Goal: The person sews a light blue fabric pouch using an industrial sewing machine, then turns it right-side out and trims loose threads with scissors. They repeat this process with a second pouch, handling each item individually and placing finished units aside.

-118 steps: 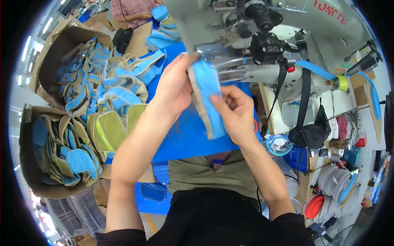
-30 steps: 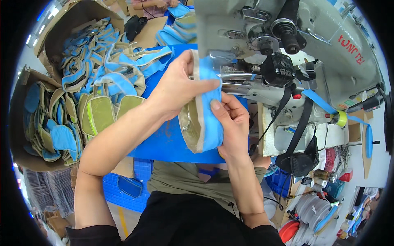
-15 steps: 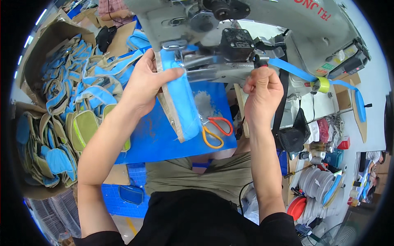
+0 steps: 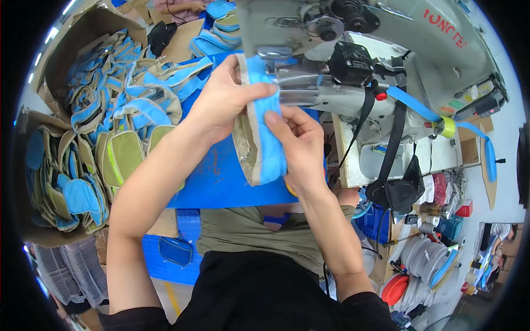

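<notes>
A bright blue fabric piece with beige edging (image 4: 270, 157) hangs from the needle end of a grey industrial sewing machine (image 4: 301, 94). My left hand (image 4: 226, 99) grips its upper part, thumb on the blue face and fingers behind the beige edge. Lower down, my right hand (image 4: 302, 146) pinches the right side of the same piece between thumb and fingers. Behind that hand only a bit of the scissors' orange handle (image 4: 291, 189) shows. Blue binding tape (image 4: 411, 103) runs into the machine from the right, near a red-tipped lever (image 4: 381, 96).
A blue work surface (image 4: 221, 190) lies below the hands. At left, cardboard boxes (image 4: 27, 182) hold piled blue and beige fabric pieces (image 4: 138, 110) and green pouches (image 4: 121, 157). A black mesh bag (image 4: 406, 190) hangs at right. Another person's hand (image 4: 193, 6) shows at the top.
My right hand has left the lever on the machine and moved left onto the fabric piece. The left hand keeps its hold. The whole view has shifted, and the scissors are now mostly covered.
</notes>
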A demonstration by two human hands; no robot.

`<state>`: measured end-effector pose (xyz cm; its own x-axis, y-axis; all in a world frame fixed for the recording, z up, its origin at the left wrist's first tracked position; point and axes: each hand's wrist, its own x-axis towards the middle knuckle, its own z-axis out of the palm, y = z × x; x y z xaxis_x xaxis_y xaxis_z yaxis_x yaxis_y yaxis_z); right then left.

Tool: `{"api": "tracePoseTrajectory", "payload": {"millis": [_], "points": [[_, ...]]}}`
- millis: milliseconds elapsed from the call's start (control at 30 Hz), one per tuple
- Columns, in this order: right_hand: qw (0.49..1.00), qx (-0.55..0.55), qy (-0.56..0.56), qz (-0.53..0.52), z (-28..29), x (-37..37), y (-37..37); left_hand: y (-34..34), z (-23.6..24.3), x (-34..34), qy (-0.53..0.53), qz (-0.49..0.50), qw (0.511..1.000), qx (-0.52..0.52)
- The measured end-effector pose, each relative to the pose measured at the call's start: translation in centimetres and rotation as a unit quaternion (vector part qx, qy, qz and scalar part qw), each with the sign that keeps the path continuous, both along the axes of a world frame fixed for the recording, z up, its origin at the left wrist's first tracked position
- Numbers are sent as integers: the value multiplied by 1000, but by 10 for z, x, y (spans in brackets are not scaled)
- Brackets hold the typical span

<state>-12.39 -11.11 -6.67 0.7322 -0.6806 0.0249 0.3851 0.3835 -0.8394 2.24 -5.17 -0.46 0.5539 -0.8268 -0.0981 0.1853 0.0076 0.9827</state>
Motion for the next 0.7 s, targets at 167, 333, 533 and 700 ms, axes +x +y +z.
{"api": "tracePoseTrajectory", "payload": {"millis": [167,333,533,700], "points": [[999,40,-1,8,-1,-2,4,0,-3,5,2,4,1000,1],[997,74,-26,18,-1,0,3,-5,-2,25,129,-6,992,-16],[996,78,-45,20,2,0,3,-16,-4,29,128,34,991,-19],[993,102,-49,32,-1,0,4,-23,-14,31,118,33,992,-39]]}}
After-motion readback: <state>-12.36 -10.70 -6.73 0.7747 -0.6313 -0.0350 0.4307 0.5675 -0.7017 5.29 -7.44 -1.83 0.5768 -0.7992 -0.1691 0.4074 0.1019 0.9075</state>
